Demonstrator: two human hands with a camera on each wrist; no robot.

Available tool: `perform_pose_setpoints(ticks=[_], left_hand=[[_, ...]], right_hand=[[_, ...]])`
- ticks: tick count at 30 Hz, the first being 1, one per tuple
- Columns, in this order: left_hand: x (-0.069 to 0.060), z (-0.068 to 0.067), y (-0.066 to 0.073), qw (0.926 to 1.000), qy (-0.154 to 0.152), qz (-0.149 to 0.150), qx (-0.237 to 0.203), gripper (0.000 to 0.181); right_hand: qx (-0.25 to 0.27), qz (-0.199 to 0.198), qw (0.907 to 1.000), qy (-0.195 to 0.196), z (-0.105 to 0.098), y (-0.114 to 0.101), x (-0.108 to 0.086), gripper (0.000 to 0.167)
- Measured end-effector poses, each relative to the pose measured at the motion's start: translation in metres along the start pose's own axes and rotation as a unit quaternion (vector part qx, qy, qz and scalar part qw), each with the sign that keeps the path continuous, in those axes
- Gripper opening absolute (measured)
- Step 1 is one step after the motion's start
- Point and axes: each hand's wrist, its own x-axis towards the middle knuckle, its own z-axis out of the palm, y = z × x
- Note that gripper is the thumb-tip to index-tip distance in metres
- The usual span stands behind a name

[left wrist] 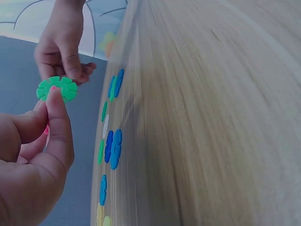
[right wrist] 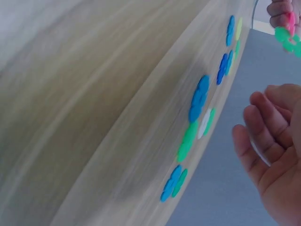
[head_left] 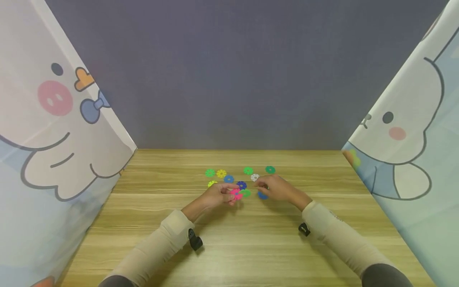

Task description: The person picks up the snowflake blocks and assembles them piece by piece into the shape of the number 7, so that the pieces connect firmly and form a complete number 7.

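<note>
My left hand (head_left: 215,196) pinches a pink notched disc (head_left: 235,194), and a light green disc (head_left: 245,193) is joined to its right side. In the left wrist view the green disc (left wrist: 57,89) stands above the left thumb and finger, the pink one mostly hidden behind them. Just to the right, my right hand (head_left: 279,188) hovers over the table with fingers loosely bent; in the right wrist view that hand (right wrist: 275,141) holds nothing and is apart from the joined discs. A blue disc (head_left: 262,195) lies partly under it.
On the wooden table (head_left: 244,247) behind the hands lie several loose discs: a green (head_left: 210,172), a yellow (head_left: 221,173), a white (head_left: 255,177), a dark blue (head_left: 242,185) and a teal one (head_left: 270,170). A grey panel (head_left: 236,79) stands at the back, printed cloths at both sides.
</note>
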Motion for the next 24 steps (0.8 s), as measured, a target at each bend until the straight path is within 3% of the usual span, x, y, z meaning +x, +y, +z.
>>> perform_pose_setpoints(ticks=[6,12,24], left_hand=[[-0.002,-0.001,0.000,1.0000,0.002,-0.003,-0.009,0.042],[-0.003,-0.003,0.001,1.0000,-0.001,-0.003,-0.006,0.042],[-0.002,-0.003,-0.001,1.0000,-0.001,-0.001,-0.004,0.042]], right_hand=[[0.006,0.028,0.9989,-0.038,0.004,0.017,-0.002,0.026],[0.000,0.032,0.9974,-0.065,0.008,0.028,-0.004,0.028],[-0.015,0.048,0.9949,-0.088,0.010,0.026,-0.006,0.031]])
